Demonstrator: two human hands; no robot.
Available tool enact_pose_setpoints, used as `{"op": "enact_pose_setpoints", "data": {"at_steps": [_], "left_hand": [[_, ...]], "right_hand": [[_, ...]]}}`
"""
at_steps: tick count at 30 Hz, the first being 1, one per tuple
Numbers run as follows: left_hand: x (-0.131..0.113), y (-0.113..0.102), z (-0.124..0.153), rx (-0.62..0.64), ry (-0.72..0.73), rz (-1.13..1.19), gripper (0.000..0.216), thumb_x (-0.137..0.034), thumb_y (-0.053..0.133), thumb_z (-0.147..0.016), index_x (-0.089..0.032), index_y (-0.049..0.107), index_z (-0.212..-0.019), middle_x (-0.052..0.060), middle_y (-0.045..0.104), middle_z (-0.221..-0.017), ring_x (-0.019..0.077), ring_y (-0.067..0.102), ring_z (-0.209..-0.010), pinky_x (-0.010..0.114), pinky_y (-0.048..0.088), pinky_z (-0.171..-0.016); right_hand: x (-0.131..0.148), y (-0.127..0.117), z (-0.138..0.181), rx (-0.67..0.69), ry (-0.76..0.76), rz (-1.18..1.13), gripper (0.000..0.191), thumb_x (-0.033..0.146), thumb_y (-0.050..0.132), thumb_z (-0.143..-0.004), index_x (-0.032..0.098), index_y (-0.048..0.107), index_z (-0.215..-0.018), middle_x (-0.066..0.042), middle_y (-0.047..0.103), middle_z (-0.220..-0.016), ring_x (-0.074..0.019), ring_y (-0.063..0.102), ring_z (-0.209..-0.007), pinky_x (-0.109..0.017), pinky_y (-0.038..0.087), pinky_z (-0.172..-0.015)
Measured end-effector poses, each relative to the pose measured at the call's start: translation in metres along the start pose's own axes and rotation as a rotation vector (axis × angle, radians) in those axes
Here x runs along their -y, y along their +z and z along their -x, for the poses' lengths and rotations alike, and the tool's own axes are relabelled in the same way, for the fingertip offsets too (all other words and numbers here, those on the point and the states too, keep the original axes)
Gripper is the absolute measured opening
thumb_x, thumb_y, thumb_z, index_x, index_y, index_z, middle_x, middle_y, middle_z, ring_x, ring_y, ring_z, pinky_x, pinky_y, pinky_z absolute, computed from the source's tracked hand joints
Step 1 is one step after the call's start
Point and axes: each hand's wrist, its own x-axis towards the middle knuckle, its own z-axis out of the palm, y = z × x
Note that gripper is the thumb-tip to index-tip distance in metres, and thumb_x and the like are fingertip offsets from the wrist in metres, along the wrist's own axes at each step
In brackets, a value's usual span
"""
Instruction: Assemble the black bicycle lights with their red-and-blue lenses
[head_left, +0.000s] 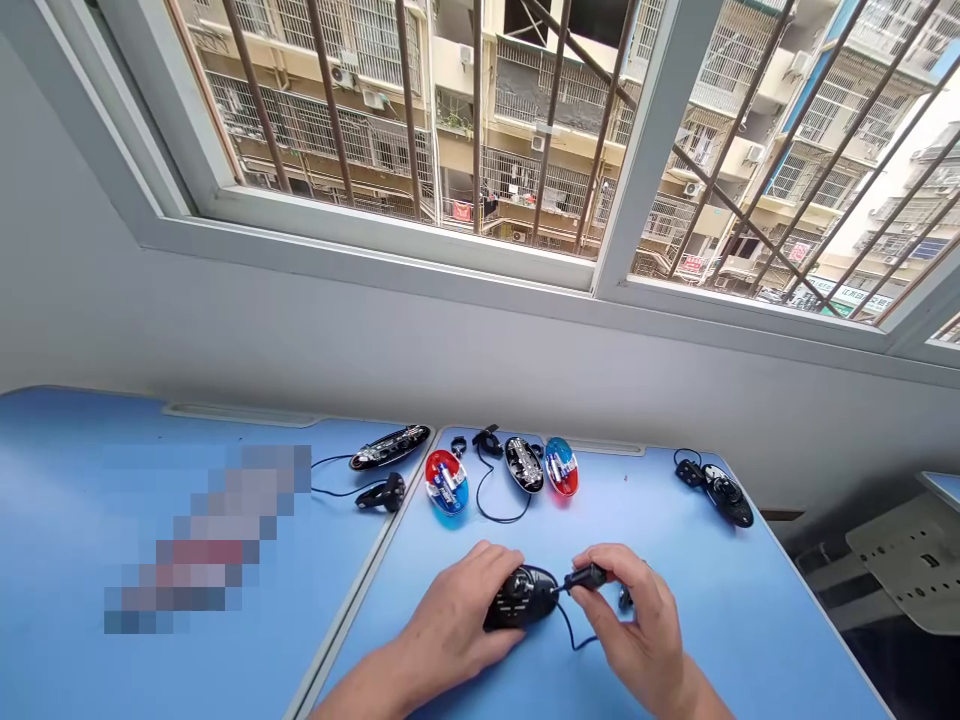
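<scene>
My left hand (472,610) is wrapped round a black oval device (530,595) with slots in its casing, keeping it on the blue desk. In a finger pinch, my right hand (637,620) has a short black screwdriver (586,578). Its thin shaft points left and meets the right end of the oval device. From that end a black cable (572,632) loops down and passes under my right hand. Just beside the right fingers, a small black part (625,598) shows only partly.
Behind my hands lie two red-and-blue shells (447,482) with batteries and a black oval unit (524,465). Another long unit (390,447) and a black clip (382,493) rest left of the desk seam. One more device (727,495) sits far right. A barred window is behind.
</scene>
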Motion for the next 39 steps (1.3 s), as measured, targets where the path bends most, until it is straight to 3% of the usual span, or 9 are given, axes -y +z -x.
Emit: {"op": "enact_pose_setpoints", "data": {"at_steps": [5, 13, 23, 27, 31, 34, 39], "left_hand": [[0.002, 0.003, 0.0, -0.013, -0.004, -0.019, 0.036, -0.015, 0.058, -0.067, -0.024, 0.05, -0.101, 0.003, 0.063, -0.092, 0.0253, 0.055, -0.085, 0.032, 0.042, -0.07], [-0.005, -0.001, -0.001, 0.013, -0.046, -0.022, 0.034, -0.014, 0.058, -0.065, -0.023, 0.051, -0.097, 0.002, 0.063, -0.092, 0.0248, 0.055, -0.086, 0.032, 0.042, -0.071], [-0.005, -0.002, -0.001, 0.025, -0.048, -0.013, 0.038, -0.014, 0.057, -0.064, -0.023, 0.053, -0.1, 0.002, 0.064, -0.092, 0.0255, 0.055, -0.087, 0.033, 0.043, -0.071], [-0.007, -0.003, -0.001, 0.023, -0.048, -0.028, 0.035, -0.012, 0.055, -0.065, -0.023, 0.053, -0.099, 0.003, 0.064, -0.091, 0.026, 0.056, -0.086, 0.034, 0.043, -0.07], [-0.007, -0.002, -0.001, 0.022, -0.052, -0.032, 0.032, -0.013, 0.056, -0.067, -0.023, 0.052, -0.096, 0.004, 0.063, -0.091, 0.0264, 0.056, -0.086, 0.034, 0.043, -0.069], [-0.004, 0.0, -0.001, 0.007, -0.035, -0.02, 0.036, -0.013, 0.057, -0.066, -0.023, 0.051, -0.1, 0.004, 0.063, -0.093, 0.0265, 0.056, -0.088, 0.034, 0.043, -0.071], [0.002, 0.005, 0.0, -0.006, -0.008, -0.003, 0.039, -0.012, 0.058, -0.064, -0.023, 0.049, -0.1, 0.003, 0.063, -0.096, 0.0262, 0.055, -0.088, 0.034, 0.043, -0.072]], "right_hand": [[-0.001, 0.002, -0.002, 0.035, -0.073, -0.017, 0.03, 0.013, 0.052, -0.094, 0.023, 0.052, -0.122, -0.008, 0.072, -0.089, -0.0187, 0.069, -0.075, -0.032, 0.06, -0.066], [-0.001, 0.007, -0.007, 0.07, -0.065, -0.032, 0.035, 0.009, 0.052, -0.092, 0.023, 0.05, -0.124, -0.008, 0.071, -0.091, -0.0189, 0.067, -0.074, -0.032, 0.059, -0.064], [-0.002, -0.005, -0.011, 0.255, -0.039, -0.151, 0.039, 0.009, 0.044, -0.094, 0.024, 0.047, -0.13, -0.008, 0.071, -0.098, -0.0194, 0.066, -0.08, -0.034, 0.057, -0.069], [-0.002, 0.004, -0.011, 0.232, -0.073, -0.101, 0.036, 0.015, 0.043, -0.096, 0.023, 0.046, -0.132, -0.009, 0.068, -0.097, -0.0204, 0.064, -0.081, -0.035, 0.056, -0.069], [-0.002, 0.011, -0.01, 0.119, -0.082, 0.042, 0.027, 0.029, 0.049, -0.097, 0.024, 0.054, -0.123, -0.008, 0.062, -0.089, -0.0203, 0.058, -0.075, -0.034, 0.053, -0.062], [-0.004, 0.01, -0.012, 0.094, -0.036, 0.029, 0.028, 0.02, 0.053, -0.095, 0.025, 0.055, -0.123, -0.006, 0.061, -0.085, -0.0182, 0.057, -0.071, -0.031, 0.053, -0.06], [-0.008, 0.0, -0.015, 0.17, 0.0, -0.114, 0.042, 0.009, 0.052, -0.092, 0.026, 0.05, -0.13, -0.005, 0.069, -0.092, -0.0176, 0.061, -0.074, -0.03, 0.055, -0.063]]}}
